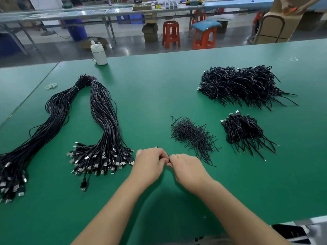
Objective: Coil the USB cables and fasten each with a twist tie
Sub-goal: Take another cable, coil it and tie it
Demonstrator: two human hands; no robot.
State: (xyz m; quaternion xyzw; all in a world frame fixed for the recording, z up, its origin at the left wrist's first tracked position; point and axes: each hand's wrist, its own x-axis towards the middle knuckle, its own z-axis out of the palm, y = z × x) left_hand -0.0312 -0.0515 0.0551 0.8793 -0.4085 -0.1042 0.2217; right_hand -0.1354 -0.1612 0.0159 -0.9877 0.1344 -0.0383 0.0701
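Observation:
My left hand and my right hand meet knuckle to knuckle low on the green table. Both have curled fingers, and a small bit of black cable or tie shows between them; most of it is hidden. Two long bundles of straight black USB cables lie at the left, plugs toward me. A loose heap of black twist ties sits just right of my hands. A small pile of coiled cables and a large pile of coiled cables lie further right.
A white bottle stands at the table's far edge. A rubber band lies at the far left. Beyond the table are red stools, cardboard boxes and another workbench, with a person's arm at the top right.

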